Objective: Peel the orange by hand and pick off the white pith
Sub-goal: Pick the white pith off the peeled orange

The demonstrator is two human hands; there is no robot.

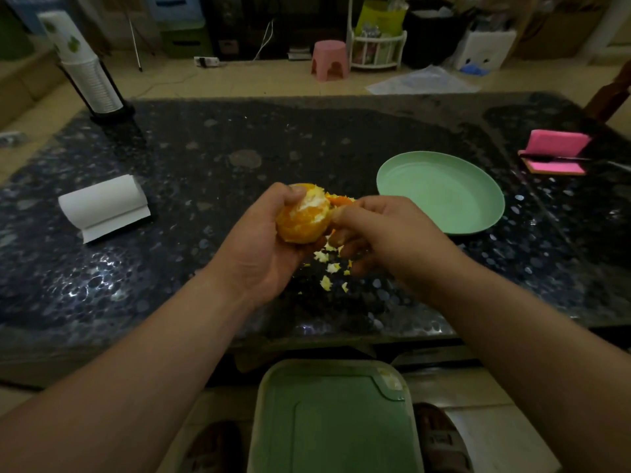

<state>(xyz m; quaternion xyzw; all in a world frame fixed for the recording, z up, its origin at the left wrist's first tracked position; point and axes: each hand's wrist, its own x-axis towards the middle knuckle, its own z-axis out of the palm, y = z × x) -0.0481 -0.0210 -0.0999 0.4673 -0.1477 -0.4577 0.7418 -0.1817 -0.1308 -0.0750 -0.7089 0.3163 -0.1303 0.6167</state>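
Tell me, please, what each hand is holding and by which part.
The left hand cups the orange around its underside and left side. The right hand pinches a peel flap at the orange's upper right.

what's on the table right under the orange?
Small pale pith scraps lie scattered on the dark table below the orange, which the left hand grips. The right hand, pinching peel, covers any scraps further right.

Dim room, tiled floor [273, 80], pink stool [330, 60].
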